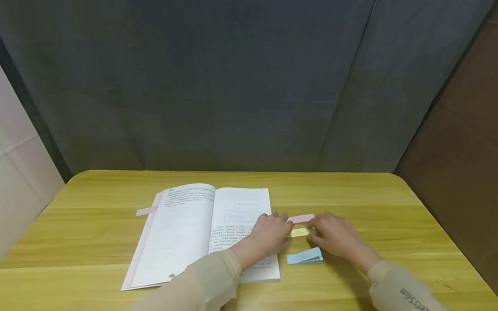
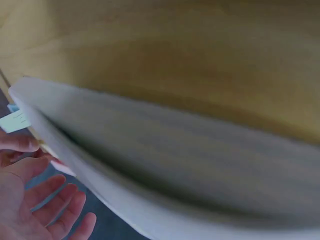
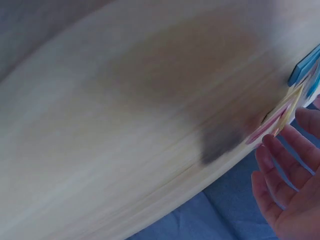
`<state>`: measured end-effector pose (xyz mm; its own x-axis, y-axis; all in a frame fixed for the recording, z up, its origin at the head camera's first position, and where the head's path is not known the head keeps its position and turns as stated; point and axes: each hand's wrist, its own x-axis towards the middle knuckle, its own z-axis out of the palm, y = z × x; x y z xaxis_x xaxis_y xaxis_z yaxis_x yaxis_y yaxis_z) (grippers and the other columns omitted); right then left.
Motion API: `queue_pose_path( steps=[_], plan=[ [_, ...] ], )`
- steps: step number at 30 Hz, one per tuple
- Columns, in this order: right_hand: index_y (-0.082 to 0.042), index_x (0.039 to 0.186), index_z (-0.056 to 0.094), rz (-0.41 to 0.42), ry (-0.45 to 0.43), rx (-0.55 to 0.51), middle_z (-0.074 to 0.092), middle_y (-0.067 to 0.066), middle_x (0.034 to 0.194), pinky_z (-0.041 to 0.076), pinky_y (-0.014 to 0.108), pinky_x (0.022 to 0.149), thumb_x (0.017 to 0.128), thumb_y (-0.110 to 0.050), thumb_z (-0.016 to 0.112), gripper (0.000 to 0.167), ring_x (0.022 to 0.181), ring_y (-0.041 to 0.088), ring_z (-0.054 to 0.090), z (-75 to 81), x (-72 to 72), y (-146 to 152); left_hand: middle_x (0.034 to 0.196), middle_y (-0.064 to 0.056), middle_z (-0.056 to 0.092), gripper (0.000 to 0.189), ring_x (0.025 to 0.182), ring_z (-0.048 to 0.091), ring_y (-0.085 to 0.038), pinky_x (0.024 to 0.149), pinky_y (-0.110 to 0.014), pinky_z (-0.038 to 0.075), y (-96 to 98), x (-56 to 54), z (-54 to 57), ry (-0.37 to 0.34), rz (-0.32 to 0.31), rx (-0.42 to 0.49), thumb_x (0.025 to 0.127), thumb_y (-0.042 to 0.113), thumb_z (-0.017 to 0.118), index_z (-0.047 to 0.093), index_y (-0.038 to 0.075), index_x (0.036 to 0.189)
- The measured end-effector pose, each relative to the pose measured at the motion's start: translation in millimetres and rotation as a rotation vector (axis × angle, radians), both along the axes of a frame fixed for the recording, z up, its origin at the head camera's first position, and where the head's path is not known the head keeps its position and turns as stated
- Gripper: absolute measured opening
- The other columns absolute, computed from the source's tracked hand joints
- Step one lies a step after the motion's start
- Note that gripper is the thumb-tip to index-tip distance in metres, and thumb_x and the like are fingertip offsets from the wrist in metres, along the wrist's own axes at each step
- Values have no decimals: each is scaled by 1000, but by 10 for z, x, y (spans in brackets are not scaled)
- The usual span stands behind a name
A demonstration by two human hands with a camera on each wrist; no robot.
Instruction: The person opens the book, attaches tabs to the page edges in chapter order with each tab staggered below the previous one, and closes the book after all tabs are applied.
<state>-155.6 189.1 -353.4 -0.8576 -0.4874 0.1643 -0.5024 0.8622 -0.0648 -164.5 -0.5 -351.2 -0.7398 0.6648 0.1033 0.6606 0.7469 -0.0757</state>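
Observation:
Left of three paper strips, my left hand reaches over the right page of an open book, its fingertips at the left ends of the pink strip and the yellow strip. My right hand is at their right ends, fingertips touching or very close to them. In the right wrist view, its fingers are loosely extended beside the pink and yellow strips. The left wrist view shows the left hand's fingers spread and relaxed; its exact contact is partly hidden. A folded blue strip lies nearest me.
Another pink strip sticks out from the book's left edge. Book and strips lie on a wood-grain table. A dark curtain hangs behind it, with a brown panel at right and a pale one at left.

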Motion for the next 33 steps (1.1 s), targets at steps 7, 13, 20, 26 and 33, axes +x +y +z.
queue_pose_path(
  steps=[7, 13, 20, 26, 33],
  plan=[
    [-13, 86, 64, 3, -7, 3, 54, -5, 76, 40, 29, 49, 74, -21, 68, 15, 72, 15, 51, -27, -6, -4, 77, 1, 53, 18, 68, 50, -14, 52, -28, 41, 79, 0, -72, -4, 41, -9, 80, 29, 59, 63, 13, 89],
    [-14, 82, 62, 11, -24, -10, 51, -7, 72, 37, 27, 47, 73, -20, 69, 12, 68, 13, 49, -45, -21, -2, 77, 2, 52, 16, 69, 48, -14, 53, -27, 41, 99, -17, -122, 23, 42, -22, 79, 29, 60, 65, 14, 84],
    [-13, 85, 64, 22, -33, -13, 53, -6, 74, 36, 25, 46, 72, -19, 69, 15, 65, 11, 47, -49, -18, -11, 79, 2, 53, 18, 73, 48, -14, 56, -26, 41, 101, -26, -135, 14, 41, -36, 77, 30, 64, 64, 15, 87],
    [-13, 86, 64, 33, -44, -10, 47, -8, 68, 35, 24, 46, 72, -20, 70, 17, 62, 9, 43, -67, -23, -2, 81, 1, 54, 23, 75, 49, -14, 58, -27, 42, 114, -45, -147, -2, 42, -32, 76, 31, 65, 63, 14, 91],
    [-14, 83, 63, 42, -68, -20, 45, -9, 66, 33, 23, 45, 72, -22, 71, 16, 59, 7, 40, -68, -25, 5, 79, 1, 53, 18, 73, 49, -15, 58, -27, 41, 117, -59, -170, 5, 46, -28, 76, 28, 65, 64, 15, 88]
  ],
)
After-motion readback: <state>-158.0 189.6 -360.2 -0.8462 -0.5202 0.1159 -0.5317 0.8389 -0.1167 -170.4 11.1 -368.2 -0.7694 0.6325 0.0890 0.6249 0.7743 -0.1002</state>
